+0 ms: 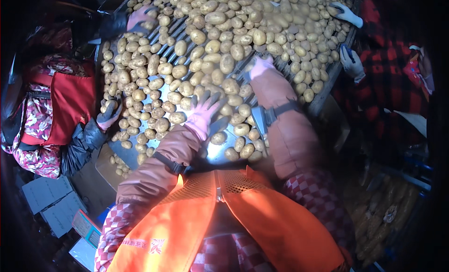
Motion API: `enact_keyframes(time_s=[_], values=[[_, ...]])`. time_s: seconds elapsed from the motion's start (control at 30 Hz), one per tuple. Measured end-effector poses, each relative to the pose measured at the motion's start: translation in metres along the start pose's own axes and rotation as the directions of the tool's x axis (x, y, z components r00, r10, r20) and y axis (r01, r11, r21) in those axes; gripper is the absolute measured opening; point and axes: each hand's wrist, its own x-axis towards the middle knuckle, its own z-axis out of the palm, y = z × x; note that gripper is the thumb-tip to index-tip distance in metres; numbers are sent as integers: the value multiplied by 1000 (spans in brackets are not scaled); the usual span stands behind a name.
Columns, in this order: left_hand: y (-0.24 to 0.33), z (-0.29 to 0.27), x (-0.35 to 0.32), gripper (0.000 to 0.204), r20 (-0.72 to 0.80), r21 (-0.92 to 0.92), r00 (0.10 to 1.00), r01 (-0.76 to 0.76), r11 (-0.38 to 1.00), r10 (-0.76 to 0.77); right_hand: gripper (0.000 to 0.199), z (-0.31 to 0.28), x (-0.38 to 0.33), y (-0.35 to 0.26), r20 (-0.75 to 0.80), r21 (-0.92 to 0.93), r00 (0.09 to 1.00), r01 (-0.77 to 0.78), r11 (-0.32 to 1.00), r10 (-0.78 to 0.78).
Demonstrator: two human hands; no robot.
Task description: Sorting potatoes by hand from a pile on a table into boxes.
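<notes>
**My left grip point(205, 113) spread on the potatoes point(227, 62), my right grip point(260, 68) farther up the heap**

My left grip is open, its grey-fingered pink glove splayed flat, with the fingers lying over potatoes near the bare metal of the table point(216, 151). My right grip, also gloved in pink, reaches farther out among the potatoes beside a gap of dark slats point(283, 65); its fingers are partly hidden and blurred, so I cannot tell whether they close on anything.

The potatoes spread across the table on both sides of me, thickest at the far end and loosest close to my body, where a few sit apart on the shiny metal. Dark slats also show between them on the far left.

To my left, a person in a red apron point(72, 108) has a gloved hand point(110, 115) at the potatoes' edge. On my right, a person in a red-and-black checked shirt point(388, 80) has two pale gloves by the table's side.
</notes>
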Motion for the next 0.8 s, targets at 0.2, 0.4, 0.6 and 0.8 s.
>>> enact_keyframes(time_s=[0.2,0.4,0.6,0.8], values=[[19,-36,9,61,-49,-343,997,38,939,-59,61,-9,-26,39,18,72,994,104,992,-106],[51,-56,25,71,484,-824,827,320,-467,-287,49,-6,-118,1,9,880,964,118,460,-266],[21,-23,17,55,211,-832,975,142,-536,-70,54,-30,-134,-15,-41,508,713,618,599,-700],[0,-14,1,57,382,-453,923,218,-864,33,65,-67,32,-19,-249,-171,892,344,923,-379]])
